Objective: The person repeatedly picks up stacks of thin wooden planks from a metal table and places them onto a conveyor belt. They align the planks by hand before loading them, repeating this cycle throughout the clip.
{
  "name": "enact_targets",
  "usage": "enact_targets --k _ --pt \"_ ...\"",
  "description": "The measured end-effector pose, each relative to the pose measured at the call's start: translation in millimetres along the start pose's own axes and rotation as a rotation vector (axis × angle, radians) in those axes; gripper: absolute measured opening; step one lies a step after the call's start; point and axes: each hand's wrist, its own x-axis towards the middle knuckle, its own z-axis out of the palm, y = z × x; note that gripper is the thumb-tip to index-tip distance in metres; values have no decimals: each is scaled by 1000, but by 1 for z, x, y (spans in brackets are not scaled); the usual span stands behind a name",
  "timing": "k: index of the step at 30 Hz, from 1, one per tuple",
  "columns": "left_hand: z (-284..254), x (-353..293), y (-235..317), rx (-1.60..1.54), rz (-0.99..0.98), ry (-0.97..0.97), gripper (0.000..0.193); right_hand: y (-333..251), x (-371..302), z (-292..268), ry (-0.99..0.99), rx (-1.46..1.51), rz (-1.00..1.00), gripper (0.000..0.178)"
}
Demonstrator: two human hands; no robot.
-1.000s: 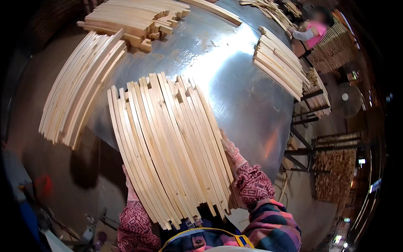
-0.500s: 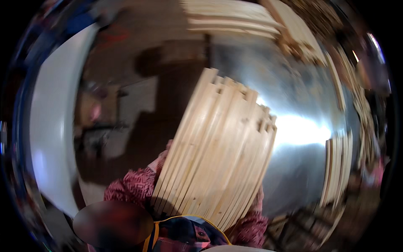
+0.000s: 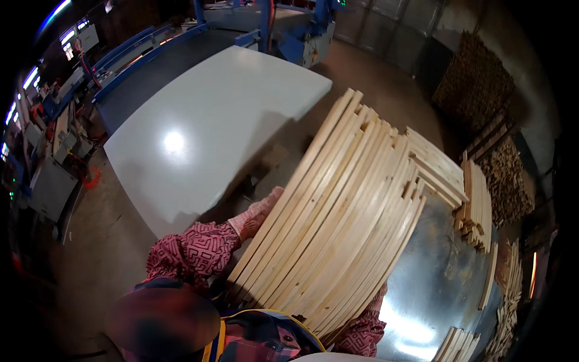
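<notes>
Left, a white tabletop [image 3: 199, 127] spreads broad before me; 0.5 s ago it was a narrow strip. My left hand [image 3: 263, 208] grasps the bundled wooden slats [image 3: 325, 217] at their left side, mid-view. They hide my right hand above its patterned sleeve [image 3: 362, 332]; I cannot tell its grip. Rightward, the metal tabletop [image 3: 443, 259] bears more slat stacks [image 3: 475, 202].

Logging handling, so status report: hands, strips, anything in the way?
Left hand against strips, left side. Right hand hidden. Strips bundled side by side. Pale table at left, possible obstacle.
</notes>
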Motion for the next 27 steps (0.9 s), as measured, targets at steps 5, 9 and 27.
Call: enact_targets --k 5,9,27 --pt "-1 -24 15 9 -70 283 87 -23 77 -8 -233 -110 -34 42" --pt "-88 -11 -91 52 754 339 65 5 114 83 -629 -463 -278 41" --pt "-181 -64 -38 -242 276 14 93 -10 105 179 -446 -384 54 45"
